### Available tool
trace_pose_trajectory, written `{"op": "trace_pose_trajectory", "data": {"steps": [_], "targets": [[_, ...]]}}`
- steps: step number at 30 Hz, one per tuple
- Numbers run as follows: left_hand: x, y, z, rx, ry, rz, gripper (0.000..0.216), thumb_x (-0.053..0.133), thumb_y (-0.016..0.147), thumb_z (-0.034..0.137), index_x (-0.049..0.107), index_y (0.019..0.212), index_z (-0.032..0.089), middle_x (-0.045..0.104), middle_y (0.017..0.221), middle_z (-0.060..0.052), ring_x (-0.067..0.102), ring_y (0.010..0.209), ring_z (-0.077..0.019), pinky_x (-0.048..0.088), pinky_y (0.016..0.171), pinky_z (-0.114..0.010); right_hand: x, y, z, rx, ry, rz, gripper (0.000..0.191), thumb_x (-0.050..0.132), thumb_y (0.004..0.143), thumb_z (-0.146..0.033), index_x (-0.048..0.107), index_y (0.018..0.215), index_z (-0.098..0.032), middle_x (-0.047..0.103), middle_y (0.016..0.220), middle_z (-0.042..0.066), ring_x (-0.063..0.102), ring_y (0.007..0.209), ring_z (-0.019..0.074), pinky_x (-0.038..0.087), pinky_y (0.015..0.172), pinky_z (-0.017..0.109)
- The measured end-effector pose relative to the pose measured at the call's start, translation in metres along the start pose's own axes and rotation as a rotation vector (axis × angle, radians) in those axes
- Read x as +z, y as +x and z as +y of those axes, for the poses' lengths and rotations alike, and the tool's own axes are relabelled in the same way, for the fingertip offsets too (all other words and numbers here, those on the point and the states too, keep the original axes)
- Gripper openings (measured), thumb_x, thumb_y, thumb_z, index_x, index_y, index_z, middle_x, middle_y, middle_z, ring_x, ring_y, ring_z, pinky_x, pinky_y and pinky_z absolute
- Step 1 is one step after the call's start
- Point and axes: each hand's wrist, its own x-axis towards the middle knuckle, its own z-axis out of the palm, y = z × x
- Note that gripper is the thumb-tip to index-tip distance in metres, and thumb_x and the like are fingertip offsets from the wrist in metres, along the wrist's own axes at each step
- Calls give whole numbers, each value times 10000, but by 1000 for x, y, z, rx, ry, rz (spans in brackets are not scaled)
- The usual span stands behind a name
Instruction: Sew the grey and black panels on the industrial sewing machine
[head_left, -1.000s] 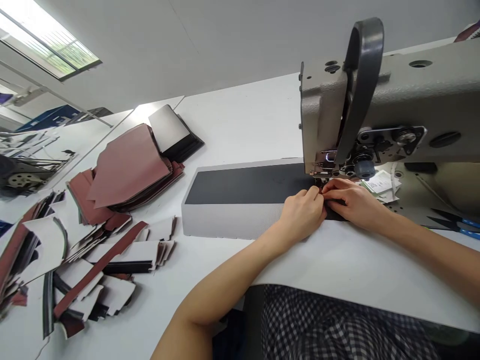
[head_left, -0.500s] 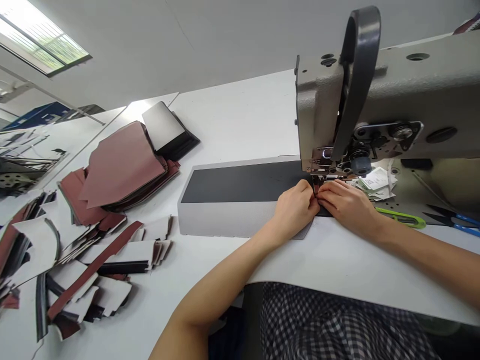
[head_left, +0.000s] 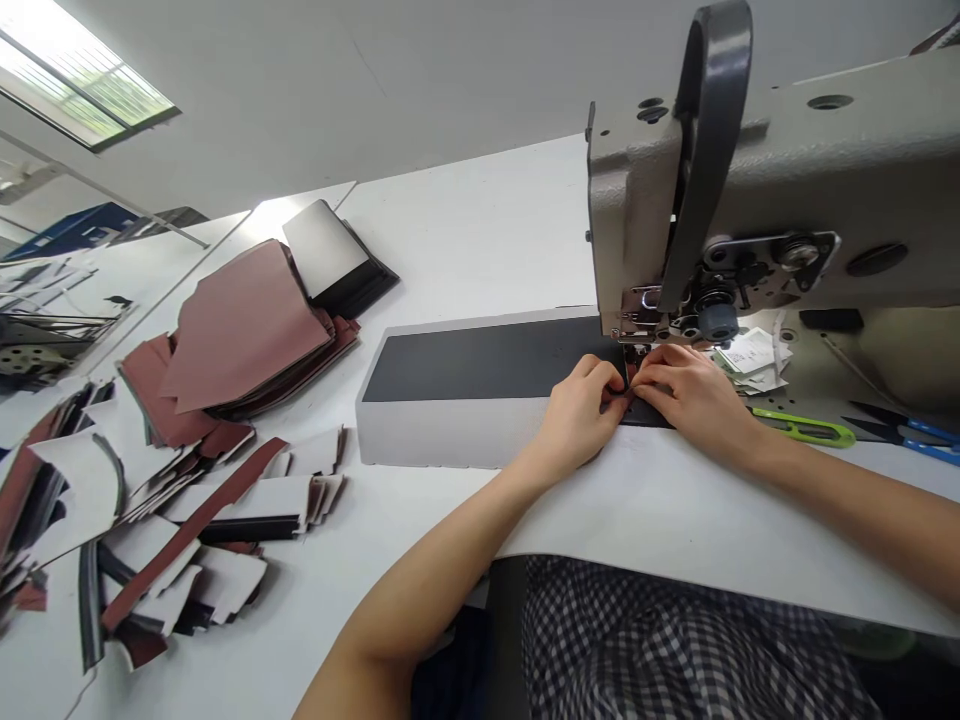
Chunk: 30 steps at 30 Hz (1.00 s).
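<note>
Two hands work at one sewing machine [head_left: 720, 170]. The fingers of the left hand [head_left: 577, 415] are curled and pinch the near end of one long dark-faced panel [head_left: 487, 362], and the fingers of the right hand [head_left: 694, 395] close on the same end from the other side, their tips almost touching. That end sits right at the fingertips, just below the presser foot [head_left: 637, 335]. The panel's long axis runs sideways, stretching away to the left of the fingers across the white table [head_left: 465, 230].

Just beyond the right fingers lies a small bunch of paper labels [head_left: 750, 352], and farther right are one green-handled tool [head_left: 802, 428] and one pair of blue-handled snips [head_left: 900, 430]. Well left of the fingers are two stacks of cut pieces, reddish-brown [head_left: 240, 330] and dark [head_left: 322, 250], and one loose heap of white-backed pieces [head_left: 187, 520].
</note>
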Motion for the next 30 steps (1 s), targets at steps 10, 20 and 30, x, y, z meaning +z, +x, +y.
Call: {"op": "trace_pose_trajectory", "data": {"steps": [10, 20, 30], "targets": [[3, -6, -11, 211, 108, -3, 197, 521, 982, 205, 713, 942, 197, 669, 1063, -38, 651, 917, -154, 540, 831, -278, -9, 20, -7, 335, 97, -133, 99, 614, 794, -265, 682, 724, -248, 696, 793, -26, 587, 666, 150, 385, 578, 274], [-27, 11, -43, 733, 301, -275, 362, 383, 1038, 193, 614, 1317, 190, 660, 1344, -57, 520, 1334, -226, 455, 1140, -412, -7, 20, -7, 343, 117, -109, 134, 603, 804, -250, 706, 719, -253, 706, 792, -22, 616, 682, 162, 412, 579, 278], [-17, 8, -58, 708, 290, -208, 339, 433, 1035, 213, 603, 1327, 244, 646, 1380, -44, 513, 1383, -202, 403, 1197, -450, -8, -30, -2, -165, -79, 12, 418, 387, 956, -86, 697, 1217, -187, 680, 1137, 94, 620, 987, 227, 530, 913, 382]]}}
